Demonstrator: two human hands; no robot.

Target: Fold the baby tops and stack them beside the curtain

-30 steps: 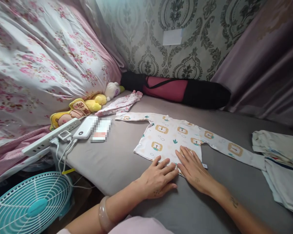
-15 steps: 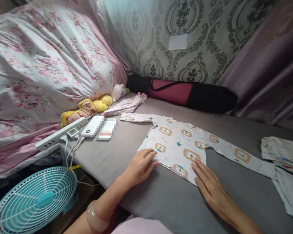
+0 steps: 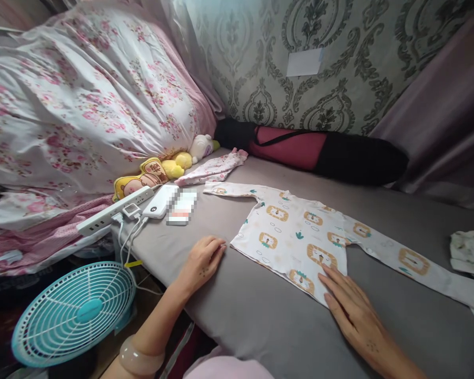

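In the head view, your right hand (image 3: 355,305) lies palm down, its fingers long and nearly straight, the tips touching the near corner of the long-sleeved shirt (image 3: 290,234); it rests on the cloth and clasps nothing. Your left hand (image 3: 203,263) is just outside the opposite hem corner, apart from the shirt, its fingers gently bent together; the palm side is hidden, so whether it pinches anything cannot be told. The shirt lies between and beyond both hands, one sleeve reaching away past the left fingertips, the other running out past the right hand to the pale cloth (image 3: 468,252).

The step in hand appears to be smoothing the fabric flat. For a clean result, use light, flat fingers from the middle toward the hem, steadying one corner so that the other does not drag. The near hem and the sleeve folds probably deserve most care.

The shirt seems a thin, soft knit, white, with squarish tan lion heads and small green leaves. Beneath your hands, the grey bedsheet (image 3: 276,326) looks smooth and taut. Beyond the left hand lie a slim white power bank (image 3: 159,204) with rounded corners and a long, straight-edged power strip (image 3: 106,217).
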